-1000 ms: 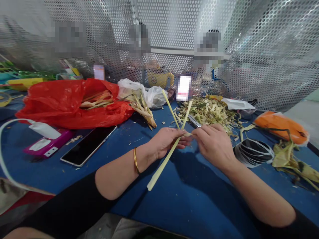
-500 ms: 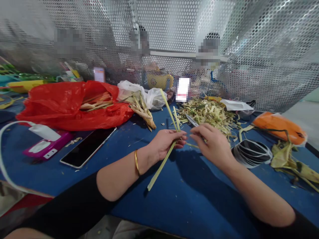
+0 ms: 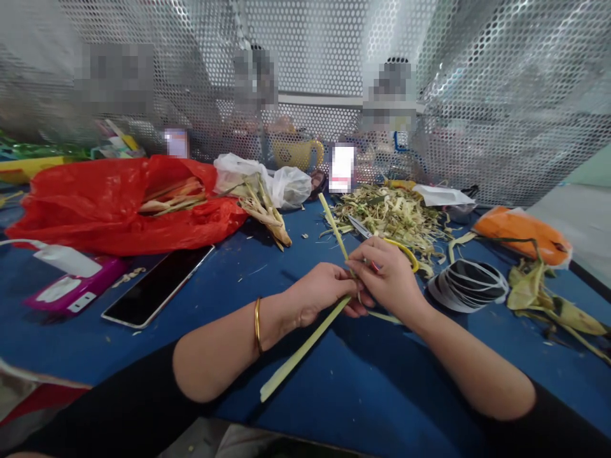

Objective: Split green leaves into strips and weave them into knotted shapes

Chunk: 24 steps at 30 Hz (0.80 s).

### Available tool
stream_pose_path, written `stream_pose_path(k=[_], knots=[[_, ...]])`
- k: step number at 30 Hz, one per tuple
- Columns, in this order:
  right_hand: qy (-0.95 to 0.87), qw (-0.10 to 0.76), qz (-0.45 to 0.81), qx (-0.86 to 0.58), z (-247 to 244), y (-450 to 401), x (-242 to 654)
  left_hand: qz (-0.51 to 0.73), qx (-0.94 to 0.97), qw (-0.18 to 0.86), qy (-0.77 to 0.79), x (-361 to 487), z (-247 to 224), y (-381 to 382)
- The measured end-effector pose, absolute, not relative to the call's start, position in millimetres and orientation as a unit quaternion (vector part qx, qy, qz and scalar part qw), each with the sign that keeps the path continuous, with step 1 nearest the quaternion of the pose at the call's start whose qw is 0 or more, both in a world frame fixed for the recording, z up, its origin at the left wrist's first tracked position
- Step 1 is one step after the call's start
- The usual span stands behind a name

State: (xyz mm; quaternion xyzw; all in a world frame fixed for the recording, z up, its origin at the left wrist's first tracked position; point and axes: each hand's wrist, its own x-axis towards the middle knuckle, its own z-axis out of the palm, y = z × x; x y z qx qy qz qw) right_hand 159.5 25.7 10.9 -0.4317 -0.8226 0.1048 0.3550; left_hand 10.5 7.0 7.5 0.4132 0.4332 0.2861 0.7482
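Behind the blue tabletop [image 3: 382, 388], upright across the whole back, a grey perforated screen [image 3: 319, 57]. In the middle of the surface, between the two hands and partly covered by their fingers, pale green strips [image 3: 303, 356]. Held there in a narrow pinch by the left hand [image 3: 334, 289], and pinched at the same place also by the right hand [image 3: 389, 270], with fingertips of both very near together. Above the fingers, one straight piece pointing away; below the left hand, a longer, wider-looking end slanting toward the near edge; under the right hand, a thin end sticking out sideways. In look, flat and narrow, light yellow-green, rather smooth, with a blunt lower tip. Just beyond the right hand, scissors [image 3: 360, 227] with yellow on the handle, partly hidden, beside a heap of shredded scraps [image 3: 396, 213].
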Motion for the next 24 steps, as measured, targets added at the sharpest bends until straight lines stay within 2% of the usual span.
stream_pose_path(k=[6, 11, 14, 18, 22, 24], knots=[[-0.87, 0.272, 0.048, -0.41, 17, 38, 174, 0.299, 0.368, 0.771, 0.424, 0, 13, 16], [-0.863, 0.258, -0.004, -0.435, 17, 43, 177, 0.259, 0.358, 0.798, 0.411, -6, 16, 19], [-0.87, 0.25, -0.059, -0.422, 15, 41, 176, 0.276, 0.336, 0.787, 0.438, -3, 14, 20], [-0.886, 0.292, -0.092, -0.348, 18, 25, 166, 0.337, 0.304, 0.773, 0.443, 3, 5, 20], [-0.941, 0.223, -0.08, -0.24, 20, 7, 153, 0.354, 0.27, 0.777, 0.444, 7, -1, 18], [-0.945, 0.225, -0.088, -0.222, 19, 3, 149, 0.361, 0.274, 0.775, 0.44, 7, -1, 17]])
